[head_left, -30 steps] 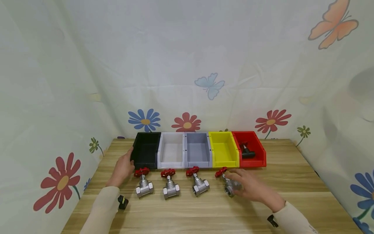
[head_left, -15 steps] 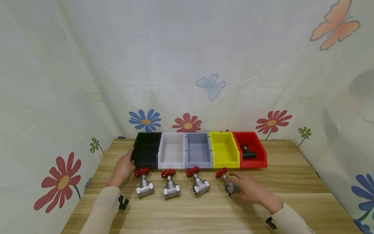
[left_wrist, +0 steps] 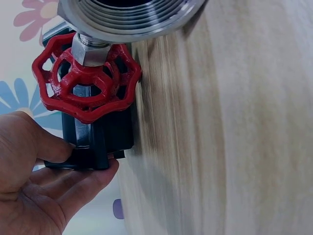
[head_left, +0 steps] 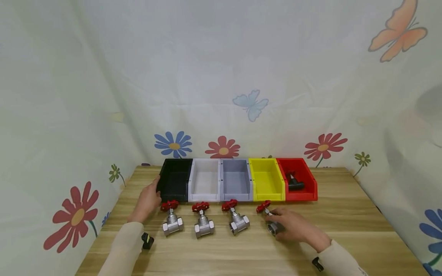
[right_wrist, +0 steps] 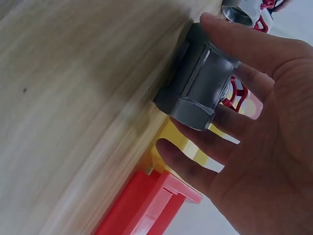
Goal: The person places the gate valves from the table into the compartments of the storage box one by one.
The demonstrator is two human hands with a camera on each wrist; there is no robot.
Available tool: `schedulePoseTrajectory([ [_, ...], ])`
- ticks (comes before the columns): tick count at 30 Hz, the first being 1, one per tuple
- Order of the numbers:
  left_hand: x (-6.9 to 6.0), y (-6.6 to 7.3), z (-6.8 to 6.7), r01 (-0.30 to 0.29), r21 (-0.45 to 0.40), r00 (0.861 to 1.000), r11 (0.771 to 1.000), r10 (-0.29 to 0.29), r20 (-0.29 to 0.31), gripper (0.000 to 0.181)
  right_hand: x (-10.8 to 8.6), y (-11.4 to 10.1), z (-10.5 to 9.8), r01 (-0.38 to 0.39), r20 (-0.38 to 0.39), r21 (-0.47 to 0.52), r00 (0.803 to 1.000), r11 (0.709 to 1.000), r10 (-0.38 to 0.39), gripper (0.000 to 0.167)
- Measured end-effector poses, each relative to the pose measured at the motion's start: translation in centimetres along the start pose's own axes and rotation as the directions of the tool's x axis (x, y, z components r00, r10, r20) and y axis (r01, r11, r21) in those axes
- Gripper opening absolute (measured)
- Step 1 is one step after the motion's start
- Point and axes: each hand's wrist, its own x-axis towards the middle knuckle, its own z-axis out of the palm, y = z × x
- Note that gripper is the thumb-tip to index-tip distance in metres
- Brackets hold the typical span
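Observation:
My left hand [head_left: 146, 200] pinches the left wall of a black bin [head_left: 177, 184], thumb [left_wrist: 51, 147] inside and fingers outside in the left wrist view. Right of it, my right hand [head_left: 297, 226] grips the metal body of a valve [right_wrist: 203, 81] with a red handwheel [head_left: 263, 206]. In the right wrist view its thumb lies over one end of the body and its fingers pass behind. The valve seems to lie on the table. Three similar valves stand in a row: left valve [head_left: 172, 223], second valve [head_left: 204, 227] and third valve [head_left: 239, 222].
To the right of the black bin, a white bin [head_left: 204, 178], a grey bin [head_left: 236, 177], a yellow bin [head_left: 267, 178] and a red bin [head_left: 309, 196] adjoin. The red bin holds a black-handled tool [head_left: 295, 185]. A flowered curtain [head_left: 221, 57] surrounds the wooden table [head_left: 221, 260].
My right hand has shifted slightly left and closed in on the rightmost valve's body. My left hand stays at the black bin. The head view has tilted up slightly.

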Motion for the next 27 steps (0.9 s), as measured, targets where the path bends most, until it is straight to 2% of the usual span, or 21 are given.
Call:
schedulePoseTrajectory([
  [6,-0.2,0.1,-0.1,0.014,-0.004,1.0,1.0,-0.014,-0.009,0.067,0.2,0.0,0.4,0.012,-0.013,-0.008,1.0,1.0,-0.012,0.059],
  [14,-0.3,0.1,-0.1,0.005,0.0,1.0,1.0,-0.005,-0.017,0.067,0.4,0.2,1.0,0.025,-0.032,-0.018,0.999,1.0,-0.026,0.054],
  [22,-0.1,-0.2,0.2,-0.007,0.009,1.0,1.0,0.007,-0.025,0.065,0.4,0.4,1.4,0.091,-0.091,-0.051,0.991,0.995,-0.095,0.044],
  [27,0.0,-0.4,0.4,-0.015,0.009,0.999,1.0,0.015,-0.031,0.064,0.3,0.5,1.4,0.113,-0.102,-0.033,0.988,0.993,-0.116,0.041],
])
